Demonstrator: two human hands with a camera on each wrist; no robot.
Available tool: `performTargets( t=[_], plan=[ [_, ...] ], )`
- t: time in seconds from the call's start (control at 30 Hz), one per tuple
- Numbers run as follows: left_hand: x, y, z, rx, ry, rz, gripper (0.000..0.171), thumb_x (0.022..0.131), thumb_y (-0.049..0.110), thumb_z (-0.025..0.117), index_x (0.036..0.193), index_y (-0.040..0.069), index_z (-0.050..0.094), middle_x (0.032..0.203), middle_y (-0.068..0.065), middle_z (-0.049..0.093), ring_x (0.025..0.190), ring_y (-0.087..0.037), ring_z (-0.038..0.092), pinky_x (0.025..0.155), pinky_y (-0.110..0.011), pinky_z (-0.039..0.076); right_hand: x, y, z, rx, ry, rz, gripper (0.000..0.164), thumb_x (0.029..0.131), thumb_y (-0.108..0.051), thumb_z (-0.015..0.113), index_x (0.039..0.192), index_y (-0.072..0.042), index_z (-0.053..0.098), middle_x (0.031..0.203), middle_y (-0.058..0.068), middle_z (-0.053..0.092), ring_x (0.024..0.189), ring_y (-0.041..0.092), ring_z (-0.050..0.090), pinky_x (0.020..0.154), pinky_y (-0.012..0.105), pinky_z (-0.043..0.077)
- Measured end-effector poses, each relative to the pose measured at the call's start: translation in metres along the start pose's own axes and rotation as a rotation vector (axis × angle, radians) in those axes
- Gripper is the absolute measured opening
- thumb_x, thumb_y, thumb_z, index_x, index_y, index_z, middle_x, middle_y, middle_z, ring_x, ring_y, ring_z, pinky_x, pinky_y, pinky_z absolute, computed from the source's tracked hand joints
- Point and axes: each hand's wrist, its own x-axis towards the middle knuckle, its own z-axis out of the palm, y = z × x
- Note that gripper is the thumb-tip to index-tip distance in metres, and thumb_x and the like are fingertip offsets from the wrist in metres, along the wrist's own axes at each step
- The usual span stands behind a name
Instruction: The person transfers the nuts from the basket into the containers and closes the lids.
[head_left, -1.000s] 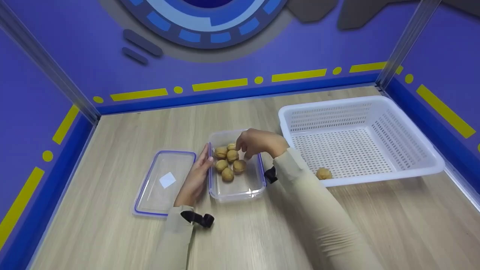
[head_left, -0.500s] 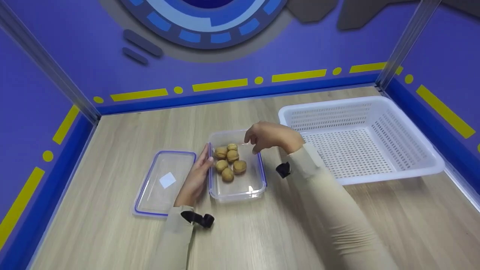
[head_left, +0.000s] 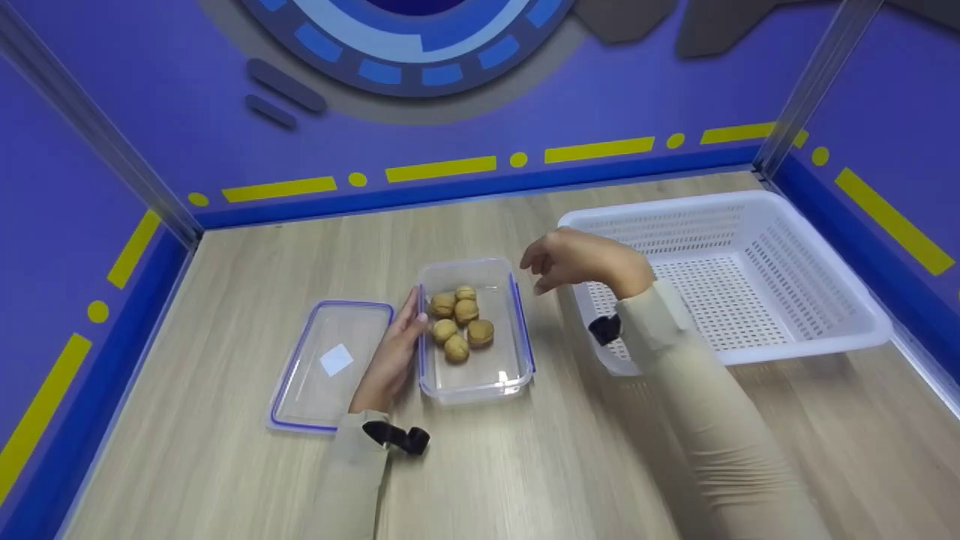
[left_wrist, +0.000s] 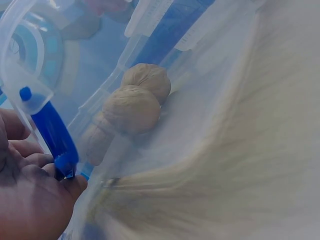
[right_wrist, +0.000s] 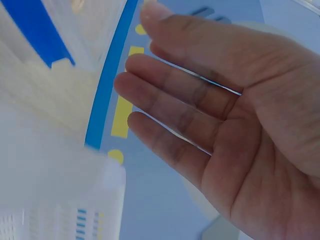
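Note:
A clear plastic food container (head_left: 480,379) with a blue-edged rim stands lidless on the table. Several walnuts (head_left: 457,348) lie inside it, bunched toward its left side. My left hand (head_left: 391,352) grips the container's left side, with the thumb at the rim; in the left wrist view its fingers bend beside a blue clip strip (left_wrist: 55,132). My right hand (head_left: 574,259) hangs between the container and a white basket (head_left: 825,341), over the basket's near left corner. In the right wrist view its fingers are spread loosely, with nothing in them.
A clear lid (head_left: 311,394) with a blue seal and a white label (head_left: 336,360) lies left of the container. Purple-blue panels (head_left: 450,142) wall the table at the back and on both sides. My right sleeve (head_left: 720,420) covers part of the basket's front edge.
My right hand has lifted out from over the container and moved right to the basket. The walnut seen in the basket earlier is now hidden behind my arm. My left hand has stayed put.

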Motion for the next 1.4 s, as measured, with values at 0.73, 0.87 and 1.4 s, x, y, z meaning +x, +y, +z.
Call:
performTargets(
  t=[0.73,0.87,1.4],
  plan=[
    [-0.001,0.0,0.0,0.002,0.015,-0.001,0.062,0.102,0.014,0.04,0.155,0.01,0.008,0.163,-0.009,-0.001,0.15,-0.027,-0.004,0.123,-0.039,-0.002,-0.058,0.059,-0.022,0.005,-0.114,0.228,0.039,0.077,-0.015,0.077,0.113,-0.002,0.067,0.103,0.014,0.071,0.093,0.026,0.066,0.084,0.044,0.054],
    [-0.001,0.0,-0.001,0.0,0.001,0.006,0.062,0.103,0.014,0.04,0.155,0.009,0.008,0.163,-0.01,-0.002,0.15,-0.028,-0.005,0.123,-0.04,-0.003,-0.063,0.068,-0.021,0.02,-0.172,0.269,0.041,0.078,-0.017,0.076,0.115,-0.003,0.066,0.102,0.012,0.071,0.092,0.024,0.065,0.081,0.043,0.054],
    [-0.001,-0.001,-0.002,0.014,0.005,-0.013,0.061,0.103,0.018,0.041,0.155,0.015,0.01,0.163,-0.007,-0.001,0.15,-0.027,-0.004,0.123,-0.041,-0.002,-0.071,0.096,-0.005,0.037,-0.342,0.321,0.042,0.076,-0.015,0.076,0.117,-0.006,0.067,0.102,0.006,0.07,0.094,0.02,0.063,0.085,0.047,0.053]
  ],
)
